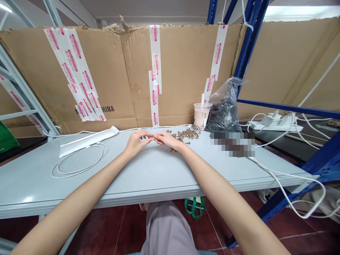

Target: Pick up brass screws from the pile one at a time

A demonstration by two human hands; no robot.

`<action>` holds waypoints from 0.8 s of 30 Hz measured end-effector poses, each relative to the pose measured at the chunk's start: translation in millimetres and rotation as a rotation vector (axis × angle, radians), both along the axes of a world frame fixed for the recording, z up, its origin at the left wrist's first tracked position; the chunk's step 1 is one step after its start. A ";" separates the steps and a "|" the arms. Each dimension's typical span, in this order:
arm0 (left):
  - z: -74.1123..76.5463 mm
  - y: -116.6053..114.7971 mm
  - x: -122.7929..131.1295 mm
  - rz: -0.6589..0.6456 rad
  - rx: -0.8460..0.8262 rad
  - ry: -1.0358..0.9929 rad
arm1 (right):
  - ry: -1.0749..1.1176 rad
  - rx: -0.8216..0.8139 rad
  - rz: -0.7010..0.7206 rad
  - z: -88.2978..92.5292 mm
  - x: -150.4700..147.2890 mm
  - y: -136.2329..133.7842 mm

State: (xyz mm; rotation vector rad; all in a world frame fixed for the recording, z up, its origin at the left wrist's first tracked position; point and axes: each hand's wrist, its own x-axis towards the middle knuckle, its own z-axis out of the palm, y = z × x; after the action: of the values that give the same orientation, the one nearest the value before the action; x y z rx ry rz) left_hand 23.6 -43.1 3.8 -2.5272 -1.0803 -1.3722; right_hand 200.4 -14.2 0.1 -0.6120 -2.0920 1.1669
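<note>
Brass part (pixel 153 137) is pinched between the fingertips of left hand (pixel 138 142) and right hand (pixel 167 139), both held low over the middle of the counter (pixel 79 191), toward its rear edge, for close control. Loose brass parts (pixel 184 134) lie heaped along that edge just right, within easy reach. Beyond them stand a milk-tea cup (pixel 201 117) and a plastic bag (pixel 223 111) of dark items.

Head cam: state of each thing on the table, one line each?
Left hand, fingers pinching small brass part
Right hand, fingers pinching same part
Loose brass parts, scattered heap
Milk tea cup, lidded, straw in
Plastic bag, upright, full of dark items
White cable, loosely looped
</note>
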 end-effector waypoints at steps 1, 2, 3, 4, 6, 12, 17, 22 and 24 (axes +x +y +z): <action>-0.4 0.1 -0.2 -0.001 -0.003 0.005 | 0.000 -0.009 0.002 -0.7 -0.6 0.4; -0.8 0.2 -0.5 -0.001 -0.007 0.008 | -0.003 -0.018 0.002 -1.1 -1.0 0.5; -1.1 0.3 -0.8 0.001 -0.011 0.010 | -0.008 -0.023 -0.002 -1.1 -1.1 0.4; -1.5 0.4 -1.0 0.006 -0.015 0.010 | -0.016 -0.024 -0.010 -0.9 -1.1 0.1; -2.3 0.8 -1.4 0.018 -0.022 0.010 | -0.039 -0.017 -0.035 0.0 -0.6 -0.2; -5.9 5.5 -2.9 0.054 -0.117 0.098 | -0.233 0.120 -0.180 1.6 5.5 4.1; -10.9 17.0 -16.6 0.153 -0.187 0.184 | -0.694 0.431 -0.595 0.0 18.5 7.3; -16.8 31.3 -44.4 0.375 -0.226 0.352 | -0.846 0.537 -0.680 -0.8 26.9 8.7; -17.5 34.3 -53.9 0.442 -0.269 0.406 | -0.852 0.562 -0.715 3.7 29.1 7.7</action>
State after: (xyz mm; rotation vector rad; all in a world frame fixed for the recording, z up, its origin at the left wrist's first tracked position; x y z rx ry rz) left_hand -30.4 -8.8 -13.7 -2.3633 -1.6734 -0.6070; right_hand 229.5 -6.5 3.8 -1.5693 -2.3413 -0.1473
